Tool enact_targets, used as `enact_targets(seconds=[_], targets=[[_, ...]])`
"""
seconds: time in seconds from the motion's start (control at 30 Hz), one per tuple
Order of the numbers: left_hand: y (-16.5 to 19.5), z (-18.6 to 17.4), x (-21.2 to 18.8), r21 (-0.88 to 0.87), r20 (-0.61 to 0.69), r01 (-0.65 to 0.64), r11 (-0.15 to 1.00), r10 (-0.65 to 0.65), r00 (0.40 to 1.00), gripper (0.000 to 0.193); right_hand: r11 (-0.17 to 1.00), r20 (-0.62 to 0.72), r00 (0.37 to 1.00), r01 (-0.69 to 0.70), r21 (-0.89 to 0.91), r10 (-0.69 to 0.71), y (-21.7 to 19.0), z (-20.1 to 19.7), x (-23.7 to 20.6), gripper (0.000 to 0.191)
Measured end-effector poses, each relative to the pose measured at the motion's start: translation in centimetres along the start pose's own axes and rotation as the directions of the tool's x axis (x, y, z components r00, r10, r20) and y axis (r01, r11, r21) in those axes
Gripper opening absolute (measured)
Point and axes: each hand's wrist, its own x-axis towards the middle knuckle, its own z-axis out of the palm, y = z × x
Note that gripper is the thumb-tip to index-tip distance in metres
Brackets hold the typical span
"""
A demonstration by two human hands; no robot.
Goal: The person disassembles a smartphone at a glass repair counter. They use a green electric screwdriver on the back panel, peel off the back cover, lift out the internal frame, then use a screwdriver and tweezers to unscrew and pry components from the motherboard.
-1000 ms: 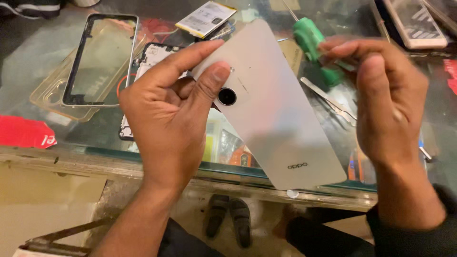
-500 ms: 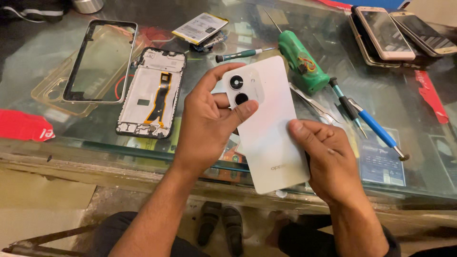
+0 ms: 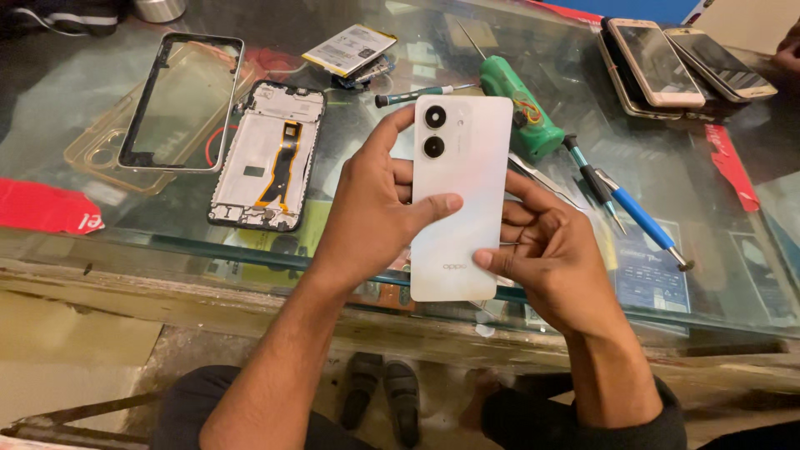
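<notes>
Your left hand (image 3: 367, 221) wraps the left edge of the white phone back cover (image 3: 460, 196), thumb pressed across its middle; your right hand (image 3: 546, 254) cups the lower right edge, thumb on the face near the bottom. Both hands are closed on the cover, which stands upright in the centre of the frame, camera holes at its top, held above the near edge of the glass surface (image 3: 717, 242).

Just behind the cover lies a green-handled tool (image 3: 517, 108), partly hidden by the cover's top right corner, with a small dark screwdriver (image 3: 417, 94) to its left. Right of your right hand rest a blue-handled screwdriver (image 3: 642, 218) and a darker one beside it. Metal tweezers (image 3: 542, 182) slip under your right fingers.

To the left, well apart from your hands, an opened phone chassis (image 3: 265, 157) lies flat, and further to the upper left a black frame (image 3: 179, 102) sits in a clear case (image 3: 100, 158). A battery (image 3: 350, 48) lies at the upper centre. Two phones (image 3: 667, 62) are stacked at the upper right.

Open glass shows between the chassis and your left wrist. A red strip (image 3: 46, 208) sits at the left edge.
</notes>
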Motion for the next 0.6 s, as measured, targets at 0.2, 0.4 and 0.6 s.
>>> enact_targets(seconds=[0.2,0.4,0.6], targets=[[-1.0,0.1,0.2,-0.004,0.003,0.083,0.997,-0.083,0.997,0.036,1.000,-0.106,0.994,-0.019,-0.023,0.016,0.4,0.2,0.3,0.053],[-1.3,0.0,0.2,-0.132,-0.028,-0.039,0.990,0.035,0.999,0.045,0.995,-0.156,0.987,-0.048,-0.087,0.034,1.4,-0.2,0.1,0.021],[-1.3,-0.3,0.2,-0.115,-0.060,-0.157,0.981,0.151,0.987,0.055,0.932,-0.151,0.987,-0.103,-0.349,0.052,1.6,-0.3,-0.5,0.027]])
